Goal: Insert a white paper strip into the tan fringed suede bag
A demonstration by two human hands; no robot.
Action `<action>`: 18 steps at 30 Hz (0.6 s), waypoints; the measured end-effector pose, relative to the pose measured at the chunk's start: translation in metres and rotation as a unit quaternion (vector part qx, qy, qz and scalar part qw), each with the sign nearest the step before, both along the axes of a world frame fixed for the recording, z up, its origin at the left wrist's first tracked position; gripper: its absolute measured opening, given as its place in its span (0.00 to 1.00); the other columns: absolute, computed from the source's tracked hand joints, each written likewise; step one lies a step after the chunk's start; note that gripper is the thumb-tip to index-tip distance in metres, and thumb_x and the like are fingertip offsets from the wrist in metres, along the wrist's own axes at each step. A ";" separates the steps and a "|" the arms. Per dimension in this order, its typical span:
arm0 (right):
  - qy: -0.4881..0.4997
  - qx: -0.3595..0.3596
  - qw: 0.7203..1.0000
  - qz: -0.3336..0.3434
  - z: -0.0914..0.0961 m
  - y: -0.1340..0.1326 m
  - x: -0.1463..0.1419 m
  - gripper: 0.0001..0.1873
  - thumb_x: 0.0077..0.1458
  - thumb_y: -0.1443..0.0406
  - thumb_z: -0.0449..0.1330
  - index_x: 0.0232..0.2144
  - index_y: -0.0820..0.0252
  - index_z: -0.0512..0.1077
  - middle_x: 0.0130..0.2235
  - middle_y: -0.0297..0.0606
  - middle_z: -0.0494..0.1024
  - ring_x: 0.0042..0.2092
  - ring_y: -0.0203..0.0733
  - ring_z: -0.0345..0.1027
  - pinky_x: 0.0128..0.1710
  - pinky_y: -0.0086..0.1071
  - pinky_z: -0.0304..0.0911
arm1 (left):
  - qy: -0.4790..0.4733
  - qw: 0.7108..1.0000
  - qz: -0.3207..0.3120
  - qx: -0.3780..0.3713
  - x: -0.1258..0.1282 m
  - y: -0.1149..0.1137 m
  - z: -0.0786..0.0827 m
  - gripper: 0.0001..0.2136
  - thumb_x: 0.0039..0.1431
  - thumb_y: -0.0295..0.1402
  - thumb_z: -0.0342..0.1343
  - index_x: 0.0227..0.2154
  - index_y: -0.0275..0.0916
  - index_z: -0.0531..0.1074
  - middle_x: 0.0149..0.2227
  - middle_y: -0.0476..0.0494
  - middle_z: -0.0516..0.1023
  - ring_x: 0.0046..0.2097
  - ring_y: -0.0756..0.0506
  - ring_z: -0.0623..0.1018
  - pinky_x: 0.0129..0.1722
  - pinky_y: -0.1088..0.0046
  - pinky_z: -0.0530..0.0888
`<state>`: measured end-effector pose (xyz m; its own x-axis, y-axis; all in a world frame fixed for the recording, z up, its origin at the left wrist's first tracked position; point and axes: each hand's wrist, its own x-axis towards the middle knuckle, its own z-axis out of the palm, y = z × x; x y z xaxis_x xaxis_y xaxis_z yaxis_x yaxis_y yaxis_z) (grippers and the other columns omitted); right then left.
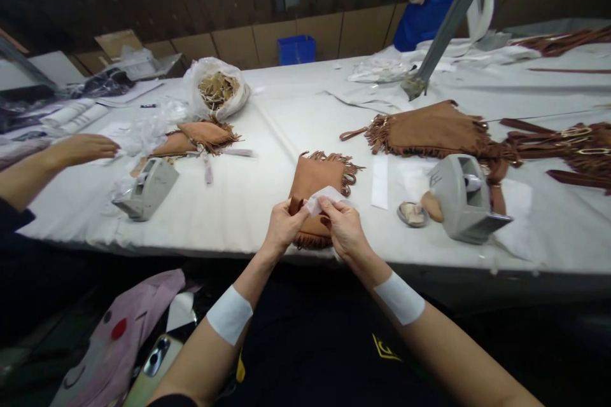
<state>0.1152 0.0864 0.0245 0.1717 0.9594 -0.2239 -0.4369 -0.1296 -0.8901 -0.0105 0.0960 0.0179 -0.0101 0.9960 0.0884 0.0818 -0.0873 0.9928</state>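
Observation:
A brown fringed leather pouch (315, 178) lies flat at the front of the white-covered table. Over it, my left hand (281, 227) is closed on a short brown leather strap (296, 205), its fingertips meeting a small piece of thin white tissue paper (328, 193). My right hand (347, 227) pinches the same paper between thumb and fingers. Both hands nearly touch above the pouch and hide part of its lower half. Whatever the paper covers between my fingertips cannot be made out.
Grey tape dispensers stand left (149, 187) and right (465, 200). A small round dish (413, 214) sits by the right one. More fringed leather (429, 130) lies beyond. A plastic bag (219, 90) stands behind; another person's hand (83, 149) reaches in from the left.

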 end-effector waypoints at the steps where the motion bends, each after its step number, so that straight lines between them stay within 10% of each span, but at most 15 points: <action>1: -0.005 0.003 1.000 0.001 0.000 0.002 0.000 0.18 0.37 0.54 0.70 0.27 0.61 0.78 0.31 0.34 0.77 0.30 0.32 0.64 0.31 0.27 0.56 | -0.005 1.000 -0.016 -0.001 0.000 0.001 0.001 0.14 0.46 0.43 0.62 0.26 0.35 0.74 0.22 0.52 0.67 0.25 0.52 0.64 0.27 0.77 0.62; 9: -0.059 0.012 0.998 0.026 -0.011 0.022 0.002 0.18 0.38 0.53 0.69 0.25 0.62 0.78 0.27 0.35 0.76 0.27 0.33 0.62 0.29 0.29 0.57 | 0.000 1.000 0.018 -0.022 0.004 0.017 -0.001 0.16 0.48 0.41 0.62 0.17 0.37 0.65 0.17 0.56 0.58 0.22 0.54 0.58 0.23 0.76 0.56; 18: -0.132 0.043 0.990 -0.008 -0.015 0.095 0.046 0.23 0.36 0.48 0.69 0.24 0.62 0.73 0.23 0.33 0.74 0.23 0.32 0.60 0.23 0.28 0.56 | -0.024 0.988 0.153 -0.029 -0.050 0.093 -0.010 0.18 0.56 0.44 0.52 0.42 0.35 0.66 0.20 0.56 0.62 0.17 0.54 0.61 0.18 0.77 0.62</action>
<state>0.1609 0.1816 0.0091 0.2282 0.9698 -0.0859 -0.1888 -0.0425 -0.9811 -0.0601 0.1889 0.0082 -0.3141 0.9491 0.0229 0.0486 -0.0080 0.9988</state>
